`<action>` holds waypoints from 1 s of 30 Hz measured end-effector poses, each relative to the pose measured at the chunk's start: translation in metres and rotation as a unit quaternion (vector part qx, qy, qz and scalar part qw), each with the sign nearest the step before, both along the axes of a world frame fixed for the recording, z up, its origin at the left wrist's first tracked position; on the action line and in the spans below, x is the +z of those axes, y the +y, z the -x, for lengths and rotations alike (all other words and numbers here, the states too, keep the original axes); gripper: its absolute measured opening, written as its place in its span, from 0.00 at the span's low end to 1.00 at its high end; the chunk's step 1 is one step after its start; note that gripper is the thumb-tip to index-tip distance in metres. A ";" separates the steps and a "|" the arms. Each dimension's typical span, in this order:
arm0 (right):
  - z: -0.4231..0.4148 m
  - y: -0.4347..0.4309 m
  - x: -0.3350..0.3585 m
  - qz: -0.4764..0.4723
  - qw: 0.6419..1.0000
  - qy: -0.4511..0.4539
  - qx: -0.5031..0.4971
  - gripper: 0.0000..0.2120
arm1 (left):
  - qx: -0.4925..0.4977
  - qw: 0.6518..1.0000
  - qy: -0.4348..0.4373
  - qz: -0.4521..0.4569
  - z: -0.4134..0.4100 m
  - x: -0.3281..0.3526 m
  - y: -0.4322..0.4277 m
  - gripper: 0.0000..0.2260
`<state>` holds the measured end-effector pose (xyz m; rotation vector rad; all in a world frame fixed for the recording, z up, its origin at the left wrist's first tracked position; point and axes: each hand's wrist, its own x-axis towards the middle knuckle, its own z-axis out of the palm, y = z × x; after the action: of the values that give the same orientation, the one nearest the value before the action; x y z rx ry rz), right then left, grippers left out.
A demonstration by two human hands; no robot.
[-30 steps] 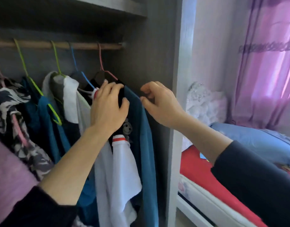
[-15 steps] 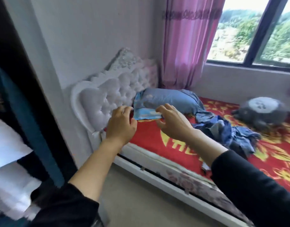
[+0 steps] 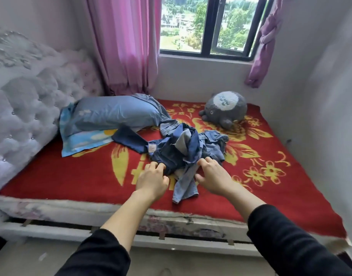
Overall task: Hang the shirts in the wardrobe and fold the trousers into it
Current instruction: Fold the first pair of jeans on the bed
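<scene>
The left hand [image 3: 152, 179] has bent fingertips on the near edge of the crumpled heap of blue denim trousers [image 3: 183, 154]; whether that grip has pinched cloth, I cannot tell. The right hand [image 3: 213, 176] touches it with spread, open fingers. The heap lies mid-bed on the red flowered blanket [image 3: 81, 176]. The step looks like fetching trousers; next, separate one pair for folding.

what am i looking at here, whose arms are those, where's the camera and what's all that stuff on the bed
No machine here: a person wears a wide-angle camera on their head, looking forward and down, so the arms in dark sleeves are their own. The left hand and right hand reach to a crumpled pile of blue clothes on the bed's red flowered blanket. Both hands touch the pile's near edge; whether either has gripped fabric yet is unclear. Also on the bed: a blue pillow by the padded headboard and a grey plush toy near the window.
</scene>
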<state>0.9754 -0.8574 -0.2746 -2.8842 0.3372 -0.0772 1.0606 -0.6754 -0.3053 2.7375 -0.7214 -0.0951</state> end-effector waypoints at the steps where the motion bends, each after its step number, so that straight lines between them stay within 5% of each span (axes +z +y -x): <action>1: -0.009 -0.013 -0.006 0.000 1.000 0.012 -0.009 0.15 | -0.006 1.000 0.009 -0.006 -0.011 -0.006 -0.013 0.18; 16: -0.158 -0.286 -0.135 -0.088 0.968 0.179 -0.150 0.20 | -0.097 0.985 0.109 -0.088 -0.186 -0.129 -0.297 0.16; 25: -0.251 -0.448 -0.239 -0.077 0.967 0.234 -0.065 0.21 | -0.028 0.981 0.179 -0.067 -0.231 -0.225 -0.445 0.18; 30: -0.307 -0.475 -0.293 -0.056 0.977 0.206 0.028 0.40 | 0.016 0.980 0.197 -0.036 -0.251 -0.272 -0.481 0.26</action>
<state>1.2824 -1.3326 -0.5680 -2.7752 0.3186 0.5377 1.3112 -1.1567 -0.5776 2.6719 -0.5699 -0.6466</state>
